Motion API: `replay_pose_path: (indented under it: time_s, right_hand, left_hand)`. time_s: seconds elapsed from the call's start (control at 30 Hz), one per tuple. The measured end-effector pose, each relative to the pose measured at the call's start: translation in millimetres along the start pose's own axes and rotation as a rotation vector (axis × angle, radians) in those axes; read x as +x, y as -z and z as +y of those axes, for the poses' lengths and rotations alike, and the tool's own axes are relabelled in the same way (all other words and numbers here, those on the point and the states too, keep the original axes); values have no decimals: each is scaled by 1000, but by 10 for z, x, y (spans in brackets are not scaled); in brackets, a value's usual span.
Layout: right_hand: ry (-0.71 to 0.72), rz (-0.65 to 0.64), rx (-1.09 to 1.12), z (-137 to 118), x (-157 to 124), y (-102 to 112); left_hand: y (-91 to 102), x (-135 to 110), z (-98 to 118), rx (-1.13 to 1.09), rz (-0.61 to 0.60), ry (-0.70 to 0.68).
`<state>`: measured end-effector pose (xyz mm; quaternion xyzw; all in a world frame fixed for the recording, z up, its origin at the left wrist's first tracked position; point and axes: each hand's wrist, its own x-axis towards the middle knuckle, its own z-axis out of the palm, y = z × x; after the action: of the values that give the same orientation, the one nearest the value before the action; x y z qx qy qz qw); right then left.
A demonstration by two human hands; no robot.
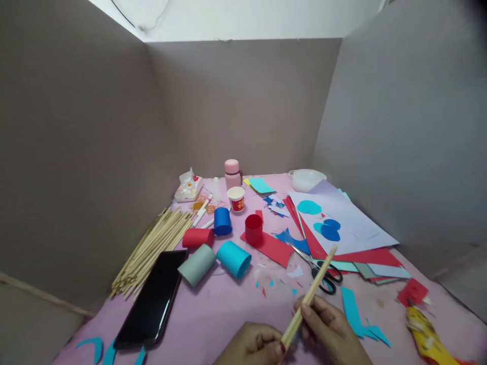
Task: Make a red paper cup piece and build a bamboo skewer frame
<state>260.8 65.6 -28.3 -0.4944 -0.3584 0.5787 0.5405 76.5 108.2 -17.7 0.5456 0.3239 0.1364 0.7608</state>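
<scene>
A few pale wooden sticks, laid together in a slim bundle, slant up and to the right between my two hands. My left hand pinches the lower end near the bottom edge of the view. Higher up, my right hand grips the same bundle between thumb and fingers. How many sticks are in it I cannot tell. Just beyond the bundle's upper part lie scissors with black handles. Strips of light blue paper are beside my right hand.
Paper tubes in red, grey, light blue and dark blue lie mid-table. A phone and a stick pile are left. Coloured sheets and a yellow tool are right; a cup stands behind.
</scene>
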Motion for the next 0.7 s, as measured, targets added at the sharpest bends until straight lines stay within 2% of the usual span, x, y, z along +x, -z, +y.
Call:
replay_pose_path:
  time_s: [0.27, 0.47, 0.7]
  right_hand:
    - [89, 0, -61, -148, -22, -123]
    - [73, -10, -58, -91, 3, -127]
    - [60, -27, -45, -102, -4, -136]
  left_hand:
    - [5, 48, -70, 0, -57, -26]
    - [33, 56, -86, 39, -57, -49]
    - [9, 47, -63, -19, -43, -65]
